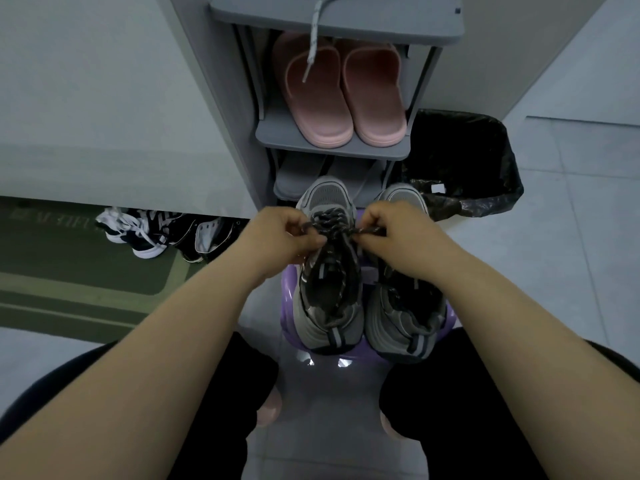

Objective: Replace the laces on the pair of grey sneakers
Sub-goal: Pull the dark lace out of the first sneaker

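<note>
Two grey sneakers stand side by side on a purple stool (346,362), toes pointing away from me. The left sneaker (329,306) carries a dark speckled lace (329,220) threaded across its front eyelets. My left hand (280,233) pinches one end of that lace at the shoe's left side. My right hand (391,230) pinches the other end at its right side and partly hides the right sneaker (401,317). A white speckled lace (313,39) hangs from the top shelf of the shoe rack.
A grey shoe rack (332,143) stands just beyond the stool, with pink slippers (343,95) on its middle shelf. A bin with a black bag (467,168) sits at its right. Black-and-white sneakers (159,233) lie on the floor left, beside a green mat (79,271).
</note>
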### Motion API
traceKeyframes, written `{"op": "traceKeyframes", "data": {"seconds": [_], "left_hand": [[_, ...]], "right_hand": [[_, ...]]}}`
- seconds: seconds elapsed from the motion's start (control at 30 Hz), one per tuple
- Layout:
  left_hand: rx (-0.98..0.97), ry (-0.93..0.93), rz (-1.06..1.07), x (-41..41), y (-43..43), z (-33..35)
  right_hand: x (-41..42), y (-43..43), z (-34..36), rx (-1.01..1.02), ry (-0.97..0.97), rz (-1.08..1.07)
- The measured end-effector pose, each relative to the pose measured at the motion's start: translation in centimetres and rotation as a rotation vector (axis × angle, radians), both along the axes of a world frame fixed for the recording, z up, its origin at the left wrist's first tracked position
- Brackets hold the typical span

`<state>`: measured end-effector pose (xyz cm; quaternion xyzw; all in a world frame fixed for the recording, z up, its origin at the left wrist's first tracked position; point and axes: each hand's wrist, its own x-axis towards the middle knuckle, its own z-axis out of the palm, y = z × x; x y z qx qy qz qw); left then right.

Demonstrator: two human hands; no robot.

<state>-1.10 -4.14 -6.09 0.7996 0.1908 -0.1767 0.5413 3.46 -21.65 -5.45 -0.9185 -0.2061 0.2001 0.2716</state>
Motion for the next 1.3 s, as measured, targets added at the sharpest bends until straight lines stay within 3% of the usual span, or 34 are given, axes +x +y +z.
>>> {"op": "traceKeyframes", "data": {"seconds": [0.13,0.23,0.3,0.4,0.47,0.57,0.67,0.73,0.8,0.87,0.97,1.17,1.3], "left_hand": [[0.227,0.109,-0.085,0.8,2.3,1.2],[0.424,0.094,-0.154,0.8,3.1,1.9],[0.326,0.029,-0.124,0.9,2.4,1.6],[-0.020,0.056,-0.042,0.8,0.9,1.1],[0.000,0.052,-0.093,0.8,0.9,1.0],[0.084,0.027,-0.156,0.9,1.1,1.2],[0.317,0.024,-0.261,1.0,2.0,2.1],[0.484,0.031,-0.259,1.1,3.5,2.9],[0.542,0.038,-0.233,1.0,4.4,3.4],[0.516,0.046,-0.265,0.8,4.1,3.3],[0.385,0.109,-0.331,0.3,2.4,2.7],[0.215,0.153,-0.320,0.2,1.4,1.5],[0.165,0.108,-0.300,0.4,1.1,1.7]], "right_hand": [[2.0,-2.9,1.5,-0.279,-0.097,-0.047],[2.3,-3.9,1.8,-0.268,-0.183,-0.184],[1.8,-3.0,1.2,-0.114,-0.142,-0.190],[0.6,-1.2,0.1,0.093,0.079,-0.103],[0.3,-0.7,-0.1,0.151,0.205,-0.094],[0.7,-0.8,-0.1,0.137,0.194,-0.053],[1.8,-1.8,0.8,-0.155,0.001,0.014],[2.8,-3.5,1.3,-0.337,-0.093,-0.066],[3.3,-4.8,1.6,-0.240,-0.070,-0.168],[2.9,-4.7,1.5,-0.059,0.000,-0.143],[1.9,-3.1,1.4,0.030,0.108,-0.018],[0.2,-0.3,0.3,-0.189,0.061,0.136],[-0.3,0.3,0.0,-0.166,0.080,0.074]]}}
